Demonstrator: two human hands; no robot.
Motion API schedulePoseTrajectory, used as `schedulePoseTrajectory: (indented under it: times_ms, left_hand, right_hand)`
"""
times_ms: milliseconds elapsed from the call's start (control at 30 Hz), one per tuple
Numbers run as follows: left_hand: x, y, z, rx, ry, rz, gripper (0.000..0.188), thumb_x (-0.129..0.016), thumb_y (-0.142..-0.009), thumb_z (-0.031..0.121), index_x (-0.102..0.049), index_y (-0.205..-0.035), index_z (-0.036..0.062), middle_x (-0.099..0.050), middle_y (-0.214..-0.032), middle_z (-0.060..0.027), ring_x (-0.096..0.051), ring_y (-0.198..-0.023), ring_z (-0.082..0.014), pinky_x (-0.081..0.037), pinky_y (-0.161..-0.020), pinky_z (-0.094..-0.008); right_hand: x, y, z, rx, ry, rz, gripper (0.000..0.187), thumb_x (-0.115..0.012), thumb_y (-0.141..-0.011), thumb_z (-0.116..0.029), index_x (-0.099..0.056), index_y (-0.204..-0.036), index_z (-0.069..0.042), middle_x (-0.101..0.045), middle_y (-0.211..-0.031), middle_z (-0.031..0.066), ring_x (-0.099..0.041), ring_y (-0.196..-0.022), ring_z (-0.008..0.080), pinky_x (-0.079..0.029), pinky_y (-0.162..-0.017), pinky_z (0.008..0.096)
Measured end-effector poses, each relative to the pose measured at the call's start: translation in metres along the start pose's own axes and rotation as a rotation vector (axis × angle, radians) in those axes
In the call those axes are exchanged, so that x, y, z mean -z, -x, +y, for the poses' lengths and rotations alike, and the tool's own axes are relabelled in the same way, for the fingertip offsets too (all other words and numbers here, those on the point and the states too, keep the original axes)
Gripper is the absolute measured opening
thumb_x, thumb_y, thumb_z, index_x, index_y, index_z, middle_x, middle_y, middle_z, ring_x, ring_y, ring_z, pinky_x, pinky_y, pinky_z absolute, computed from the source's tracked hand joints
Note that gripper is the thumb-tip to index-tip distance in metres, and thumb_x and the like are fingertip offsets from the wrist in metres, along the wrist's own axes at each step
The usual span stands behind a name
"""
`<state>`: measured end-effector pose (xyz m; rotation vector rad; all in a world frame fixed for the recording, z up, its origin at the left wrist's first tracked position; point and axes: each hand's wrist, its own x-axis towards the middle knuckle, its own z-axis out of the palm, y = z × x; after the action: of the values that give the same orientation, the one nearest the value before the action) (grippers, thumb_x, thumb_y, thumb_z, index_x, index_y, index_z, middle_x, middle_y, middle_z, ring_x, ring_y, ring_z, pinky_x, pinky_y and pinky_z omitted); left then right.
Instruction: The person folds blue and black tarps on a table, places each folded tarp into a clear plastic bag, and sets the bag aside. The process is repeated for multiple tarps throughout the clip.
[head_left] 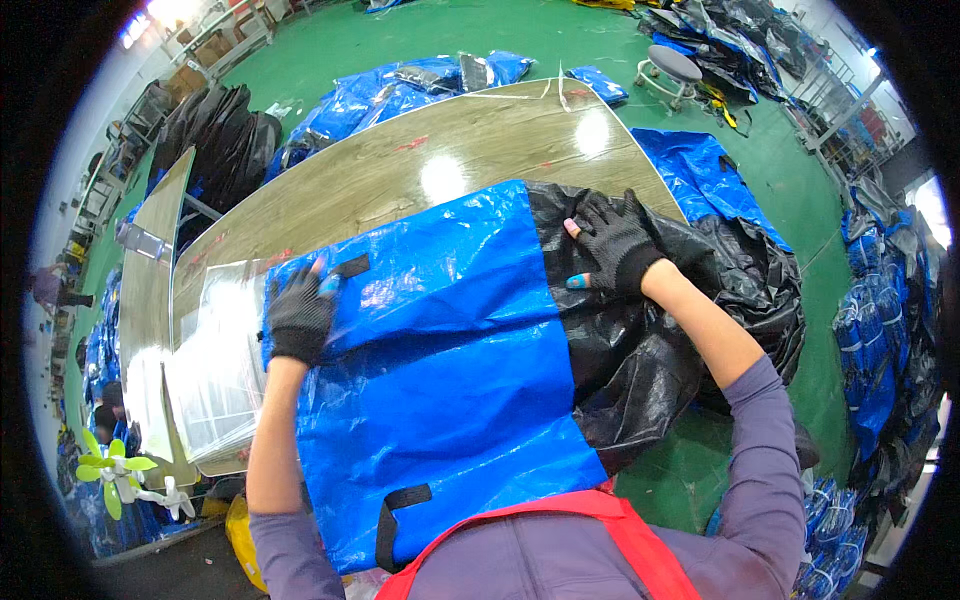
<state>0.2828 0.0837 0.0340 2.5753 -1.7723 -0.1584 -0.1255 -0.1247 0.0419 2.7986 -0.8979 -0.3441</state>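
Observation:
A shiny blue tarpaulin sheet [440, 330] lies spread over the near part of the table, joined to a crumpled black sheet [640, 370] on its right. My left hand [302, 318], in a black knit glove with bare fingertips, rests flat at the blue piece's left edge, beside a short black strap [352, 266]. Gloved the same way, my right hand [612, 245] presses on the black sheet near the seam with its fingers spread. A looped black strap [397, 515] shows at the lower edge, close to my body.
The wood-patterned table [380, 180] carries a stack of clear plastic bags [225, 360] at left. A small green fan [115, 470] stands lower left. Blue and black bundles [865, 340] line the right side. A grey stool [672, 68] stands beyond the table.

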Motion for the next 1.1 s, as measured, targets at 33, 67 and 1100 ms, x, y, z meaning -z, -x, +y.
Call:
schedulePoseTrajectory:
  times_ms: [33, 67, 1100]
  left_hand:
    - [-0.001, -0.008, 0.031, -0.268, 0.267, 0.167, 0.059, -0.052, -0.087, 0.047, -0.046, -0.139, 0.0188, -0.043, -0.144, -0.0161, -0.034, -0.135, -0.0363, -0.018, -0.107, -0.0639]
    - [-0.007, -0.014, 0.06, -0.48, 0.466, 0.343, 0.063, -0.053, -0.086, 0.053, -0.047, -0.138, 0.019, -0.041, -0.145, -0.0175, -0.033, -0.135, -0.0393, -0.018, -0.107, -0.0642]
    - [-0.057, 0.016, 0.307, -1.21, 0.245, 0.444, 0.081, -0.066, -0.062, 0.06, -0.055, -0.128, 0.0147, -0.047, -0.135, -0.0221, -0.04, -0.129, -0.04, -0.025, -0.109, -0.0548]
  right_hand:
    - [0.004, -0.003, -0.002, 0.012, 0.018, 0.0, 0.08, -0.051, -0.078, -0.07, -0.048, -0.136, -0.014, -0.044, -0.141, 0.0145, -0.031, -0.137, 0.0342, -0.009, -0.109, 0.0676]
    - [0.006, -0.005, -0.001, 0.031, 0.019, -0.007, 0.079, -0.054, -0.077, -0.068, -0.052, -0.131, -0.011, -0.052, -0.134, 0.0142, -0.036, -0.134, 0.034, -0.011, -0.11, 0.066]
    - [0.015, 0.2, -0.064, 0.172, -0.227, 0.544, 0.028, -0.062, -0.07, -0.032, -0.067, -0.086, -0.01, -0.061, -0.091, 0.0198, -0.059, -0.093, 0.0422, -0.036, -0.091, 0.0691]
